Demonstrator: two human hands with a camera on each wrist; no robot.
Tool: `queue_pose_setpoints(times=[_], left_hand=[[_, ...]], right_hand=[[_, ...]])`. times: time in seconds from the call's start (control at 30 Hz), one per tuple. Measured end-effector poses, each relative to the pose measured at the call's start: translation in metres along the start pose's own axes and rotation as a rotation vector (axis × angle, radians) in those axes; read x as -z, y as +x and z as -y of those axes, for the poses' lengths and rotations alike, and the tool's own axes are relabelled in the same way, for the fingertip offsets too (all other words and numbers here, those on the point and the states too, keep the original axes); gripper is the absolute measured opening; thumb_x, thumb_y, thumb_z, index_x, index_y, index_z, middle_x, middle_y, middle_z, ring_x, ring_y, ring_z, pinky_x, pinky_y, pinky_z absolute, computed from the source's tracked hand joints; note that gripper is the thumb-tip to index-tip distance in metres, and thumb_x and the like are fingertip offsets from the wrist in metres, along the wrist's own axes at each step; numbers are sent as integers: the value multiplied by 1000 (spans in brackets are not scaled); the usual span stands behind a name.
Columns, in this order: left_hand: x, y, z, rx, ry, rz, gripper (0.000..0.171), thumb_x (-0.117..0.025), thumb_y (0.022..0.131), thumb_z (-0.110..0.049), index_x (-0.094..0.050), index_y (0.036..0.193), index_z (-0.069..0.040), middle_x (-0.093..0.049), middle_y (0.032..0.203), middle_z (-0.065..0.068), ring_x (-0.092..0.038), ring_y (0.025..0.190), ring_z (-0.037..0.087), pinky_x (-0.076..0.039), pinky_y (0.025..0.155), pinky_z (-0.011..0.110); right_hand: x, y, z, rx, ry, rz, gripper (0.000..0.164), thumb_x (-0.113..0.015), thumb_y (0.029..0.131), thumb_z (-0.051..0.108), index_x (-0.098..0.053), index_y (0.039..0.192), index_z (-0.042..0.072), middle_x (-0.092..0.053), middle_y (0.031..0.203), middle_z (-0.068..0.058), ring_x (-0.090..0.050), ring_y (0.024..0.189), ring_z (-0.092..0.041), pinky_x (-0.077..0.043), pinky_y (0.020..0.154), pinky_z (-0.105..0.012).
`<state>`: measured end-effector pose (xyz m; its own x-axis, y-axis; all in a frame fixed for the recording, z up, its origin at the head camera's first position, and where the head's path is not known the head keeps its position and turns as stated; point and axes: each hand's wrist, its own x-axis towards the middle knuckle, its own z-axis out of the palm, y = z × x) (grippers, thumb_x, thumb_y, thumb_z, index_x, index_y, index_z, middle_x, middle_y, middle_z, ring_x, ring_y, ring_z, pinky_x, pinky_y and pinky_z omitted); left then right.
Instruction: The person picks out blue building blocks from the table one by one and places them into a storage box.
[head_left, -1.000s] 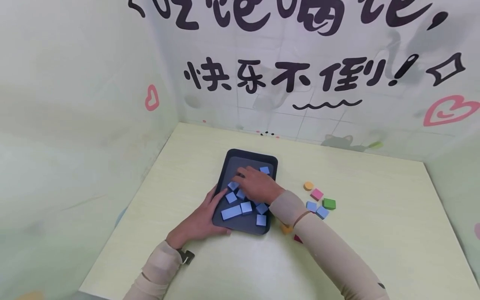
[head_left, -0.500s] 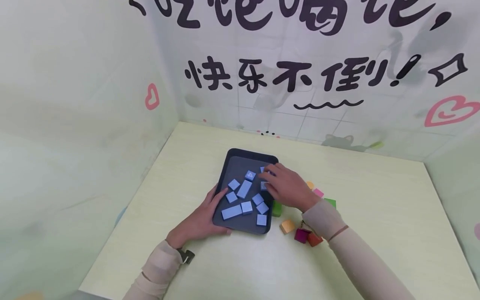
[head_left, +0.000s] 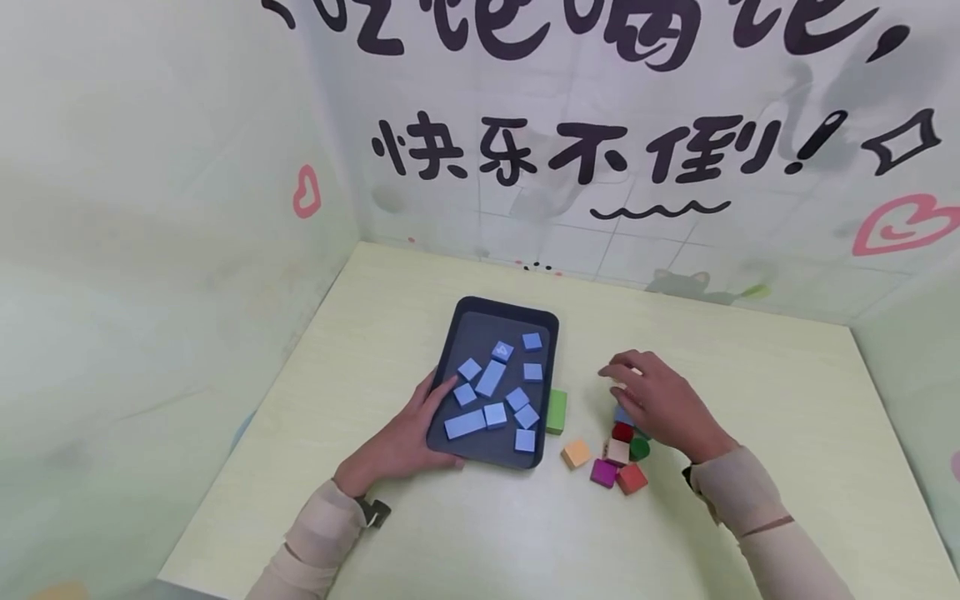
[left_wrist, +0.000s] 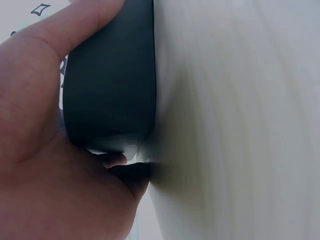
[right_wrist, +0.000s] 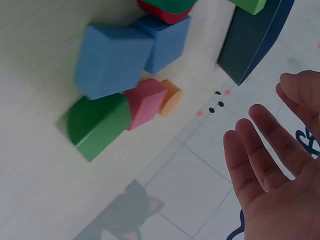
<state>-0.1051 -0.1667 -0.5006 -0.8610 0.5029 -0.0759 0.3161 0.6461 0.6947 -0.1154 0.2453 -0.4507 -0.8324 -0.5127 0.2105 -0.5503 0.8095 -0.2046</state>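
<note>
My left hand (head_left: 397, 442) grips the near left corner of a dark tray (head_left: 506, 310), thumb over the rim and fingers beneath it. Seen from the left wrist, the thumb lies along the tray's wall (left_wrist: 110, 90). Several blue blocks (head_left: 465, 424), square and long, lie scattered inside the tray. My right hand (head_left: 663, 402) hovers over loose blocks to the right of the tray, fingers loosely bent and holding nothing. In the right wrist view, two blue blocks (right_wrist: 114, 62) sit together beside a green block (right_wrist: 102, 125), a pink block (right_wrist: 146, 102) and a small orange block (right_wrist: 171, 97).
Against the tray's right side lies a light green block (head_left: 557, 412). Nearer me are an orange block (head_left: 577, 453), a purple block (head_left: 603, 472), a red-orange block (head_left: 632, 478), a dark red block (head_left: 622, 432) and a green round block (head_left: 639, 448). Printed walls border the table.
My right hand has left the tray and moved right over the loose blocks, uncovering the blue blocks at the tray's right side. My left hand keeps its hold on the tray.
</note>
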Motion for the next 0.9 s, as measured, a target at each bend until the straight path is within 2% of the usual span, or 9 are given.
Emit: queue_pose_setpoints(times=[0.17, 0.33, 0.5, 0.7, 0.9], left_hand=[[-1, 0, -1, 0, 3, 1, 120, -88, 69, -52, -13, 160, -30, 0, 164, 12, -36, 136, 38, -39, 101, 48], [0, -1, -1, 6, 0, -1, 120, -89, 68, -51, -15, 160, -30, -1, 164, 12, -36, 136, 38, -39, 101, 49], [-1, -1, -1, 10, -3, 1, 120, -89, 69, -50, -15, 160, -28, 0, 164, 12, -35, 137, 38, -39, 101, 49], [0, -1, -3, 14, -7, 6, 120, -89, 69, -49, -15, 160, -28, 0, 164, 11, -34, 137, 38, -39, 102, 49], [1, -1, -5, 12, -1, 1, 118, -89, 69, -49, -17, 160, -28, 0, 164, 11, -34, 137, 38, -39, 101, 49]], right_hand=[[-5, -23, -8, -25, 24, 87, 32, -77, 87, 15, -71, 119, 15, -58, 121, -5, -54, 108, -23, -53, 83, -40], [-10, -35, -12, -34, 41, 142, 32, -77, 86, 14, -72, 117, 19, -58, 119, -3, -54, 107, -22, -53, 84, -40], [-14, -36, -17, -25, 58, 165, 32, -77, 84, 12, -73, 115, 21, -57, 116, -1, -52, 104, -20, -52, 85, -40], [-14, -31, -21, 34, 70, 180, 29, -77, 83, 10, -75, 111, 19, -59, 112, 1, -51, 101, -19, -50, 84, -38], [-10, -20, -20, 21, 87, 283, 27, -77, 84, 9, -75, 109, 20, -60, 113, 4, -50, 104, -19, -50, 87, -38]])
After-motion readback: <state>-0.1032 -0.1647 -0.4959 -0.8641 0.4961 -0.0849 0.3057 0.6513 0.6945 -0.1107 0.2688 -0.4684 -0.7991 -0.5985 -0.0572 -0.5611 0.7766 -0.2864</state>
